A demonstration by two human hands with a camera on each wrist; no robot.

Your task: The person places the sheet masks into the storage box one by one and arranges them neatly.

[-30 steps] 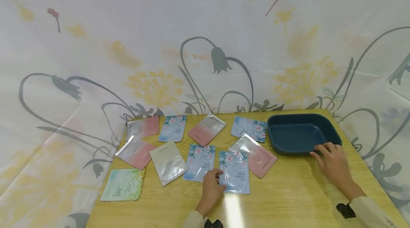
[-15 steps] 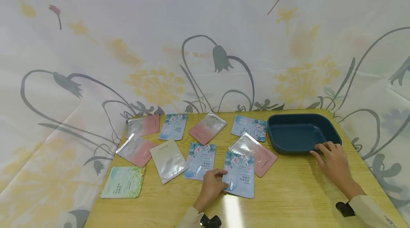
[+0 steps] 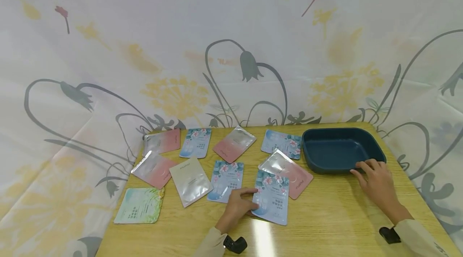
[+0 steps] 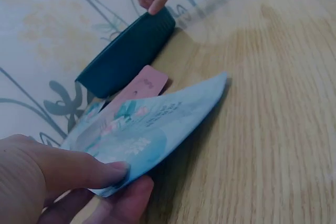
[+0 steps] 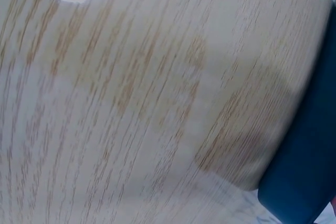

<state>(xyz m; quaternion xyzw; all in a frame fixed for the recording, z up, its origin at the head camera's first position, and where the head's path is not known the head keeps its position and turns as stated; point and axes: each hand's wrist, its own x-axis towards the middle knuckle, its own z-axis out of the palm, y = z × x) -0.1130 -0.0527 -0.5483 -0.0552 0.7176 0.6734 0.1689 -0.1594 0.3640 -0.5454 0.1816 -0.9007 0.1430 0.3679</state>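
Between its thumb and fingers, my left hand (image 3: 236, 204) pinches the left edge of a blue floral sheet mask packet (image 3: 271, 200). In the left wrist view, the thumb (image 4: 100, 174) lies on top of this packet (image 4: 152, 124) with fingers below, and its far corner tilts up off the table. The packet overlaps a pink-and-silver sheet mask packet (image 3: 298, 178) behind it. At the right, my right hand (image 3: 377, 184) grips the near rim of a dark blue basin (image 3: 336, 154), thumb outside. The basin's wall (image 5: 310, 145) fills the right edge of the right wrist view.
Several more packets lie spread to the left and back, including a green one (image 3: 139, 205), a cream one (image 3: 191, 182) and another blue one (image 3: 226, 180). The wooden table (image 3: 325, 225) meets a floral-printed cloth (image 3: 231, 20) behind.
My left hand has drawn the blue floral packet slightly right and toward me, lifting it and covering part of the pink one. My right hand stays on the basin rim.
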